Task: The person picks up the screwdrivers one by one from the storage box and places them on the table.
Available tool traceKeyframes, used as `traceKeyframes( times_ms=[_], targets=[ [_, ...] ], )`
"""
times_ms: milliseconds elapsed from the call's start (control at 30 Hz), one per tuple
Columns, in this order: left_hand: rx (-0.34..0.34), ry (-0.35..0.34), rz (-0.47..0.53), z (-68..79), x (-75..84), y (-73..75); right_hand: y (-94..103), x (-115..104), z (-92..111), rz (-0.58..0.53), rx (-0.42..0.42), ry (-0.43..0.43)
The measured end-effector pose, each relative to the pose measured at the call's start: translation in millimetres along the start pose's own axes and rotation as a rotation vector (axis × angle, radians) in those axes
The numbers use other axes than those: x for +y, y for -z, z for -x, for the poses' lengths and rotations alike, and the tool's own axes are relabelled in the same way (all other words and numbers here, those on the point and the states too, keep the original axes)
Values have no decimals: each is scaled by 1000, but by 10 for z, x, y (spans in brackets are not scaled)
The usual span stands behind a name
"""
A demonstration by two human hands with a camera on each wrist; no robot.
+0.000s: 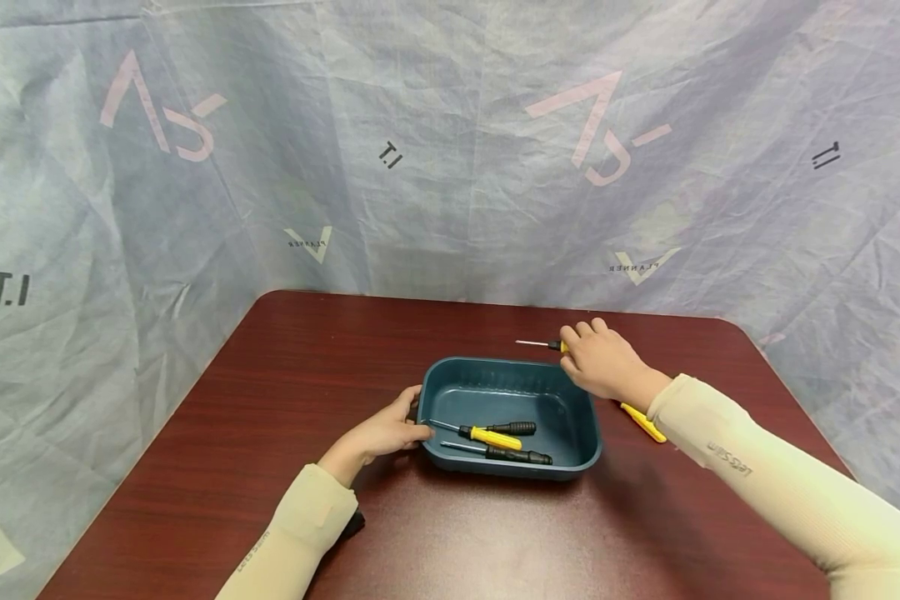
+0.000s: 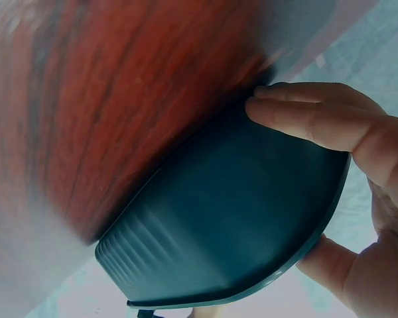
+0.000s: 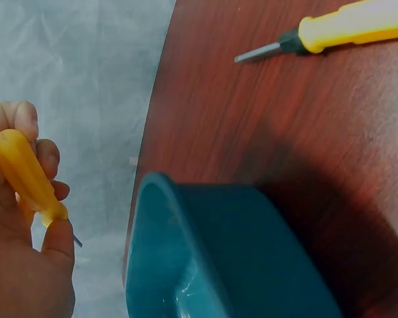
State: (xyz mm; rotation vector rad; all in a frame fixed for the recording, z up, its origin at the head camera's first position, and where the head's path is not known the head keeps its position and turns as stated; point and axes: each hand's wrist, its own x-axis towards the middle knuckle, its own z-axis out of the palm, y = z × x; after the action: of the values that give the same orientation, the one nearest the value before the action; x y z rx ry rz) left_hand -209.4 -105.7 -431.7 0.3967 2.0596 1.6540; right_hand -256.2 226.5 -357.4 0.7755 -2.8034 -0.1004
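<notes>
My left hand grips the left side of a dark teal plastic bin, thumb at the rim and fingers along the outer wall. Above the bin's far right corner, my right hand holds a yellow-handled screwdriver, its thin shaft pointing left in the head view. Inside the bin lie a yellow-handled screwdriver, a black-handled screwdriver and another tool with a ribbed black handle, partly hidden behind the yellow one.
Right of the bin, another yellow-handled screwdriver lies on the dark red wooden table, partly covered by my right forearm in the head view. A small black object shows beside my left sleeve. Grey printed sheeting hangs behind the table.
</notes>
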Motion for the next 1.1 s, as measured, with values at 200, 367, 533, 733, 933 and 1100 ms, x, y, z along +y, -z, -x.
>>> traceKeyframes(
  times_ms=[200,367,533,733,933,1100],
  targets=[
    [1,3,-3,-4,2,3,-10,95,65,-16,-9,-53],
    [1,5,5,-12,-12,-1,-23,179,114,-21,3,-86],
    [0,7,9,-16,-24,-2,-34,254,164,-37,-1,-103],
    [2,7,1,-18,-21,1,-84,355,221,-40,-16,-161],
    [-1,2,13,-21,-29,2,-114,433,280,-41,-49,-230],
    [1,7,8,-22,-35,1,-167,502,316,-26,-78,-248]
  ],
)
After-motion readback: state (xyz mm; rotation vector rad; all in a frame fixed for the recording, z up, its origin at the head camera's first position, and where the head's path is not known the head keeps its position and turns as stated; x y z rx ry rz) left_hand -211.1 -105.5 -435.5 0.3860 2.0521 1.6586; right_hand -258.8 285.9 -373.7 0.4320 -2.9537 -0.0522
